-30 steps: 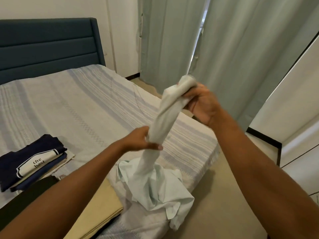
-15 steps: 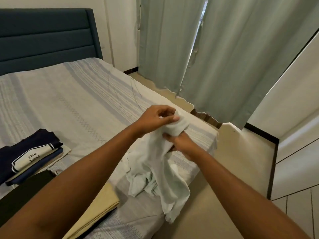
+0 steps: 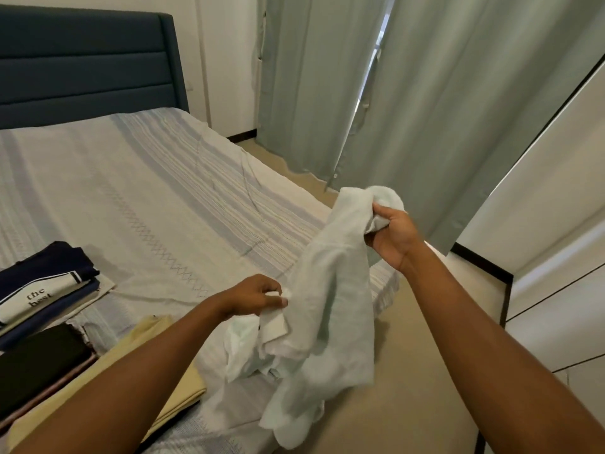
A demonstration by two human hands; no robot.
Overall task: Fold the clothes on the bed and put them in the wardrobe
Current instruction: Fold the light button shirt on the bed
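A pale white-green garment [image 3: 327, 309] hangs crumpled over the bed's near right corner. My right hand [image 3: 391, 235] grips its bunched upper end, raised above the bed edge. Lower and to the left, my left hand [image 3: 258, 296] pinches a fold of the same cloth. The garment's bottom trails down past the mattress edge toward the floor. The bed [image 3: 157, 204] has a striped pale cover.
Folded clothes lie at the bed's near left: a navy stack with a printed top [image 3: 42, 286], a black piece [image 3: 36, 362] and a beige piece [image 3: 163, 381]. White wardrobe panels [image 3: 556, 257] stand at right, grey-green curtains [image 3: 409, 93] behind, beige floor [image 3: 409, 388] between.
My hands were together at the cloth half a second ago. Now the right hand has risen to the right with the upper end, and the left has dropped left, spreading the garment.
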